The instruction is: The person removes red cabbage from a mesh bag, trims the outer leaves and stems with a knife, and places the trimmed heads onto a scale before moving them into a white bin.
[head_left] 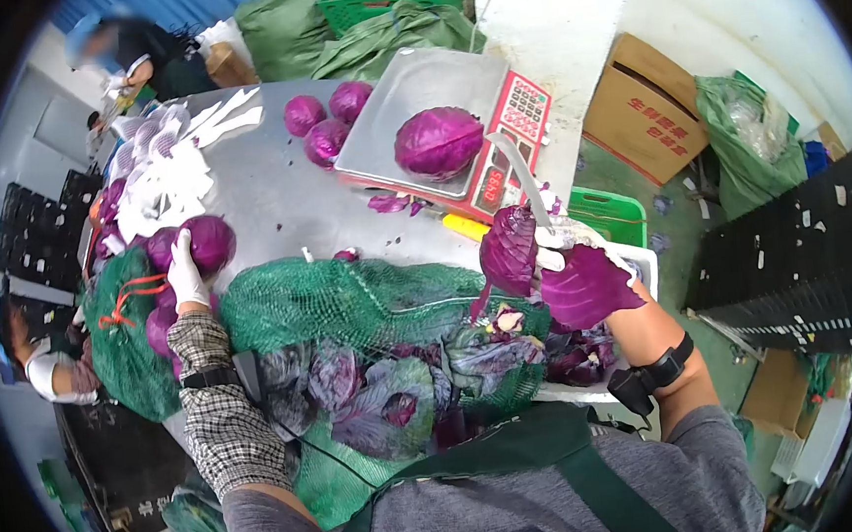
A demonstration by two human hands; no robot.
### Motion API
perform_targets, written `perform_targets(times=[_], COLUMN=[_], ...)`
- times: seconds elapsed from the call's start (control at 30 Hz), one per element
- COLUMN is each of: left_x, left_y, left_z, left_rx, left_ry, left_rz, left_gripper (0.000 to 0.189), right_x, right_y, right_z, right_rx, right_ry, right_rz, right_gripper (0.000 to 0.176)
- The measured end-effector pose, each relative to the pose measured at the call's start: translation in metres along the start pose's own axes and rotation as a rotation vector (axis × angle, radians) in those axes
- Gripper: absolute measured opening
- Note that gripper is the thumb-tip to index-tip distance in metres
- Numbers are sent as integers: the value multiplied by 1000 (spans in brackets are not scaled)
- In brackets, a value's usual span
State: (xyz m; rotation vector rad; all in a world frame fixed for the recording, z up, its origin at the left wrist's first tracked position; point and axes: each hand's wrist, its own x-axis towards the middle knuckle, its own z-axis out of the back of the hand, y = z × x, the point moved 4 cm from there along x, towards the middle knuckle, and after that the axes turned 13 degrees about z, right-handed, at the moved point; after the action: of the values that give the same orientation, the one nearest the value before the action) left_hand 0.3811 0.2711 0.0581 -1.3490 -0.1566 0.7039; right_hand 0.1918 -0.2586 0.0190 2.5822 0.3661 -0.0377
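My left hand (186, 273), in a white glove, reaches out to the left and rests on a red cabbage (211, 241) at the mouth of a green net bag (349, 299). My right hand (564, 239), also gloved, grips a knife (524, 178) with the blade pointing up. Loose purple cabbage leaves (586, 289) hang from and below this hand. A trimmed red cabbage (437, 142) sits on the pan of a red scale (498, 167). A pile of cut outer leaves (395, 392) lies in front of my chest.
Three more cabbages (326, 139) lie on the steel table (263, 193) behind the scale, beside white foam sleeves (158, 176). A yellow-handled tool (466, 228) lies by the scale. A cardboard box (642, 108), a green crate (608, 216) and black trays (791, 260) stand at right. Co-workers (124, 50) (43, 367) work at left.
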Motion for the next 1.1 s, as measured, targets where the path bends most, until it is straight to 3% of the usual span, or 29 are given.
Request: perform_targets(times=[0.07,0.1,0.17,0.23,0.3,0.37,0.4,0.43,0.47,0.5,0.57,0.63,0.67,0.73,0.77,0.8,0.87,0.9,0.97,1.0,1.03,1.1], left_x=[57,61,71,76,21,-45,-72,-125,-169,-205,-256,-275,-276,-275,-278,-281,-276,-270,-259,-257,-258,-273], left_y=[19,22,33,49,10,-42,-52,-69,-74,-71,-45,-12,-5,11,8,10,18,24,50,58,60,35], left_z=[16,16,17,17,-13,-61,-85,-111,-131,-150,-175,-197,-200,-207,-203,-197,-184,-185,-187,-191,-195,-203], left_rx=[547,536,1122,1289,1286,914,617,475,444,498,541,317,313,457,463,501,697,707,966,1101,1027,627], left_ry=[-196,-192,-131,-79,-307,-139,85,428,740,951,1001,1082,1081,1249,1255,1349,1494,1493,1478,1395,1313,1187], left_rz=[-222,-218,-135,-76,-260,-655,-755,-643,-544,-724,-999,-777,-789,-400,-404,-213,93,91,61,-318,-416,-372], left_gripper=[75,75,77,79,73,67,67,70,75,78,79,58,58,37,37,30,25,25,27,32,41,57], right_x=[5,5,7,7,15,26,30,33,36,38,45,47,45,38,33,34,36,37,43,39,47,59], right_y=[9,13,29,40,45,44,41,36,31,30,31,34,41,55,60,64,72,76,71,66,65,60], right_z=[3,2,-9,-27,-34,-52,-62,-65,-64,-61,-56,-54,-51,-38,-29,-10,12,24,11,2,0,-9], right_rx=[-101,-114,-399,-533,-490,-365,-233,-236,-164,-94,-61,150,143,73,43,99,-55,-196,119,-48,-56,5], right_ry=[-179,-180,7,-107,-108,11,121,132,97,61,170,346,353,269,222,24,114,191,77,-117,18,-2], right_rz=[123,124,157,167,177,173,169,159,196,233,201,136,141,177,193,263,316,337,278,244,294,273], right_gripper=[14,14,23,28,30,21,12,12,10,9,5,7,7,7,8,8,7,8,10,11,12,10])
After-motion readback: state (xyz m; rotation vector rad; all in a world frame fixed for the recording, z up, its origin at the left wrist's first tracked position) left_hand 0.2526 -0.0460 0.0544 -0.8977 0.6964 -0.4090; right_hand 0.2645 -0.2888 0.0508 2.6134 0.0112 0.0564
